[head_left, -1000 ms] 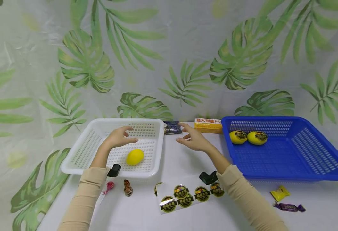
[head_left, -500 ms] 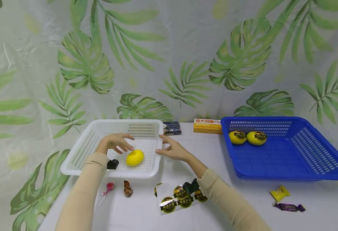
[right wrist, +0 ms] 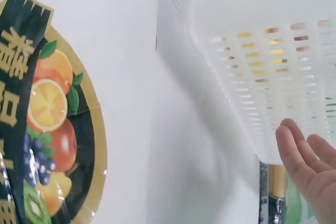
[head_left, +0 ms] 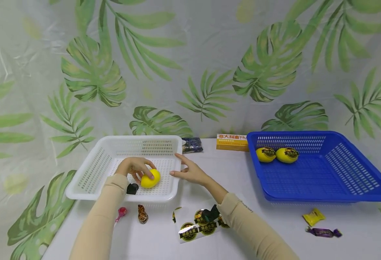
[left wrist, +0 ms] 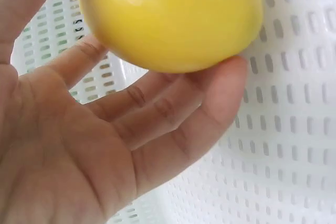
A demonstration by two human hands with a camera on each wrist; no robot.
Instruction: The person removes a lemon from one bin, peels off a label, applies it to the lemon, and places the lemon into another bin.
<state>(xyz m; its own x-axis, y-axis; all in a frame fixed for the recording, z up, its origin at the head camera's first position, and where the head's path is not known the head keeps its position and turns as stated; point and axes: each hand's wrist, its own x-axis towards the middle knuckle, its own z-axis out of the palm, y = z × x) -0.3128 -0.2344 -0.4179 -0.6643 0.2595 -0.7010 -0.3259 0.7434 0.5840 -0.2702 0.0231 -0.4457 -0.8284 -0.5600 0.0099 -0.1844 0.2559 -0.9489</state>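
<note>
In the head view, holding a yellow fruit (head_left: pixel 150 180) with the curled fingers of the left grip (head_left: pixel 137 167), inside the white basket (head_left: pixel 157 199). Resting the right grip (head_left: pixel 191 172) at the right rim of this basket, with fingers almost straight and not curled round it. Seeing the dark packet (head_left: pixel 192 145) and the orange box (head_left: pixel 232 143) beyond the right grip, and well to its right the blue basket (head_left: pixel 323 197), containing two labelled yellow fruits (head_left: pixel 287 155). On the white bench (head_left: pixel 232 180), finding the pink lollipop (head_left: pixel 122 211) and the brown wrapped sweet (head_left: pixel 142 215) nearer than the left grip, and the sticker sheet (head_left: pixel 187 232) nearer than the right grip.

In the left wrist view, supporting the yellow fruit on the fingers of the left grip, and showing the slotted white basket behind them.

In the right wrist view, pointing the extended fingers of the right grip along the outer basket wall; not being able to tell if touching. Glimpsing yellow through the slots above these fingers.
</note>
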